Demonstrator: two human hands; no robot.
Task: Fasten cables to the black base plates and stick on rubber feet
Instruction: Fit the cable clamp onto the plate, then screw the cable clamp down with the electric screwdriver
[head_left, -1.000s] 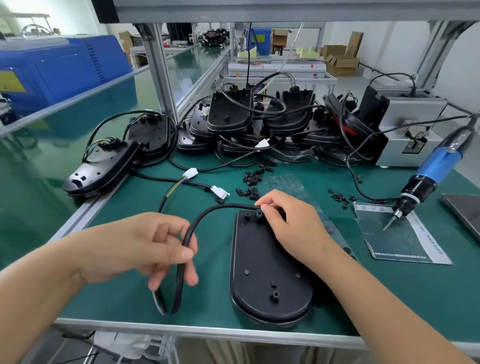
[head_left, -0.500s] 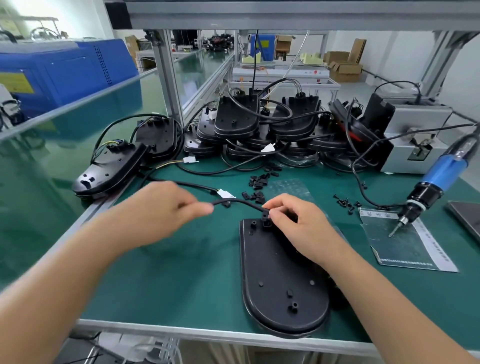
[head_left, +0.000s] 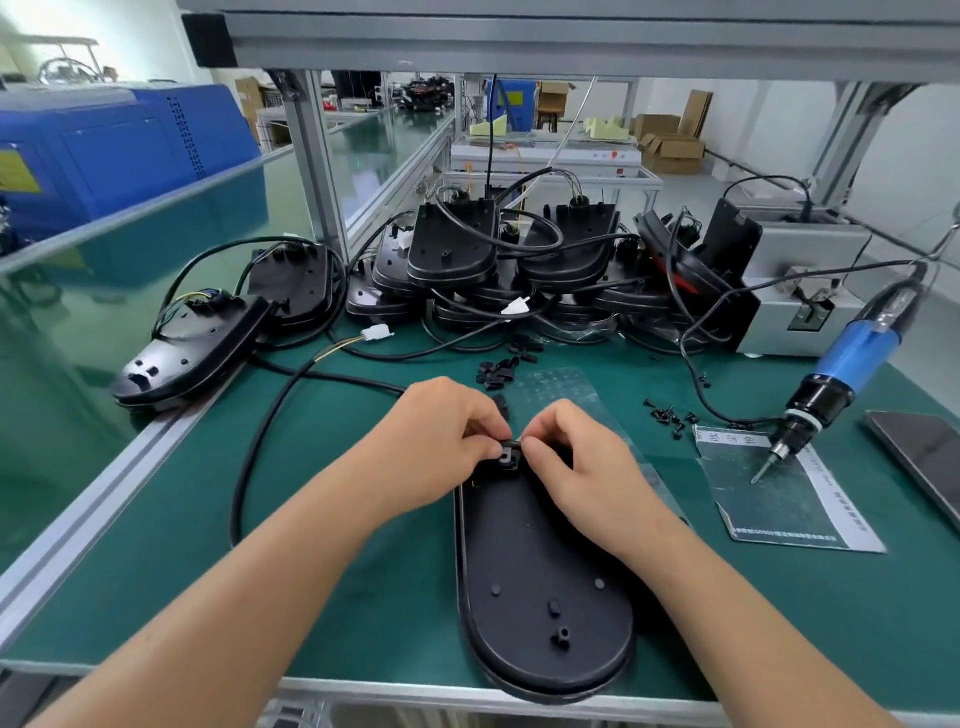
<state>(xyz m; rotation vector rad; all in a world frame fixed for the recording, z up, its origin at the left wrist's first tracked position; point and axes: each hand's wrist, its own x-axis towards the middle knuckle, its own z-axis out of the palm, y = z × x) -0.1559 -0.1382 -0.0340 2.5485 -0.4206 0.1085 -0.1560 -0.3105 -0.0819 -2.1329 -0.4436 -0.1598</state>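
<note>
plate (head_left: 540, 587) – flat on the green mat at the near edge, oval, matte black, likely stiff and light | cable (head_left: 249, 467) – black, probably springy, loops left (best held near the plate end) | left hand (head_left: 441, 447), right hand (head_left: 576, 462) – fingertips pinching a small black clamp (head_left: 506, 457) at the plate's far end
</note>
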